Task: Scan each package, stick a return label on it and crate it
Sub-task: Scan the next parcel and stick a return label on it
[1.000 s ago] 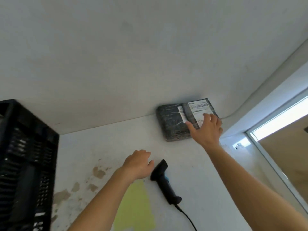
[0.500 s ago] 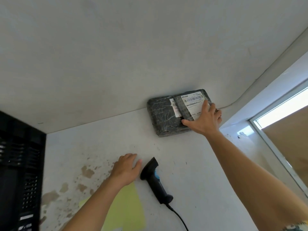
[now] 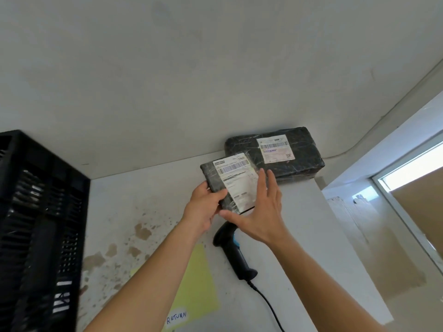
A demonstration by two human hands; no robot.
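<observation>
A small black wrapped package (image 3: 217,179) with a white barcode label is lifted above the white table (image 3: 330,236). My left hand (image 3: 205,207) grips its lower left edge. My right hand (image 3: 260,212) lies against its right and bottom edges with straight fingers. A larger black package (image 3: 304,154) with its own label lies flat at the table's back, against the wall. The black barcode scanner (image 3: 233,252) lies on the table below my hands, cable trailing toward me. A white sticker marked RETURN (image 3: 177,317) sits on a yellow sheet (image 3: 197,288).
A black slatted plastic crate (image 3: 40,226) stands at the left. The tabletop shows brown stains at the left middle. The table's right edge drops off beside a window frame (image 3: 407,212).
The small package has come off the larger one at the back and moved toward me, and my left hand has risen from the table by the scanner and taken hold of it.
</observation>
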